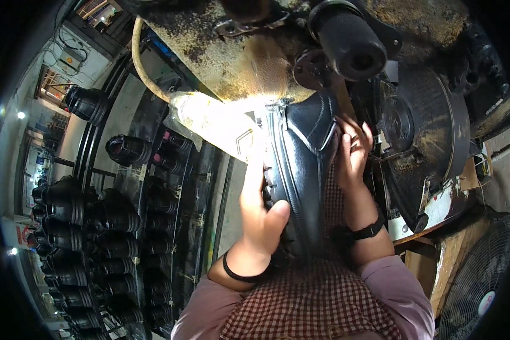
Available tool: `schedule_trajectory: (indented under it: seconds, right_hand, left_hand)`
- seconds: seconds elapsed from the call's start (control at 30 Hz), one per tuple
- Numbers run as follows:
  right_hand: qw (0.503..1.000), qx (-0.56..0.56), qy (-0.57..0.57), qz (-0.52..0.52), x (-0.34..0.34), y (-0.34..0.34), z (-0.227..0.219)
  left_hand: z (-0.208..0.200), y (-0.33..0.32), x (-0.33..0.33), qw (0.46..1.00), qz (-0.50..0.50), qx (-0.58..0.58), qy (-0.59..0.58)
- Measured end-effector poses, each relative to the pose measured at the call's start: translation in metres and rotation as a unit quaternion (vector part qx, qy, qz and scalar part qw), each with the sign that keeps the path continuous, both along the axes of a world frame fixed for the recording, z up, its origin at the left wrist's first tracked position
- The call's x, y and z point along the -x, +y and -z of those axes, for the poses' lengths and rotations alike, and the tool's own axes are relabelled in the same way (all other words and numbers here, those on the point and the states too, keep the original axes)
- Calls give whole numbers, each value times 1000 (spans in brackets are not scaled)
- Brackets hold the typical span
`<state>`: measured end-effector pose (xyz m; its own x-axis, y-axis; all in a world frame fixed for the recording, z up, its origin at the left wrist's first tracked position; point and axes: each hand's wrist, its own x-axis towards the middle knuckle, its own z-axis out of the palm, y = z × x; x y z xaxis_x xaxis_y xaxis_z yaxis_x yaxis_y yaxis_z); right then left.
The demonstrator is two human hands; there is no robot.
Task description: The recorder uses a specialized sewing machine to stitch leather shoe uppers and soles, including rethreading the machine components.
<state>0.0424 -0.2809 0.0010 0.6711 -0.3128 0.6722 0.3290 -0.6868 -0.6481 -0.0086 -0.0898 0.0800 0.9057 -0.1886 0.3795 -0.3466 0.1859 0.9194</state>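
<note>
A black leather boot [303, 175] with light piping and a ridged sole edge lies lengthwise in front of my chest, its far end up against the machine. My left hand [259, 218] grips it along the sole side, thumb over the near part; bright glare washes out the fingertips. Around the far right side of the boot, my right hand [354, 150] holds on with bent fingers, some partly hidden behind the leather. A glowing work lamp [212, 124] on a bent tube shines onto the boot's far left edge.
A worn, stained machine [249, 54] with a black cylindrical part [354, 45] stands just ahead. On the right are a large dark wheel housing [425, 124] and a floor fan [479, 283]. Racks at left carry several rows of black shoes [116, 221]. A checkered apron [306, 300] covers my lap.
</note>
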Motion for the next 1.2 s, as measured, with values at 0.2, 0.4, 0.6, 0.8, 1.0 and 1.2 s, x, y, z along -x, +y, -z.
schedule_trajectory:
  seconds: [0.2, 0.4, 0.6, 0.8, 1.0, 1.2]
  right_hand:
    - [978, -84, -111, -153, -10, 4, -19]
    - [990, 45, -45, -129, -10, 7, -34]
    - [992, 53, -36, -108, -22, 4, -26]
    - [989, 131, -5, -62, -29, -3, -26]
    - [986, 156, 35, -52, -32, -14, -33]
    - [982, 143, 108, -50, -15, -12, -38]
  left_hand:
    - [3, 2, -32, 998, 31, 40, 35]
    - [8, 2, -27, 995, 91, 18, -26]
    - [-4, -7, -42, 983, 137, 96, 79]
    - [-5, -3, -55, 971, 149, 87, 165]
    - [14, -9, -82, 961, 99, 115, 229]
    - [14, -19, -86, 956, 153, 217, 121]
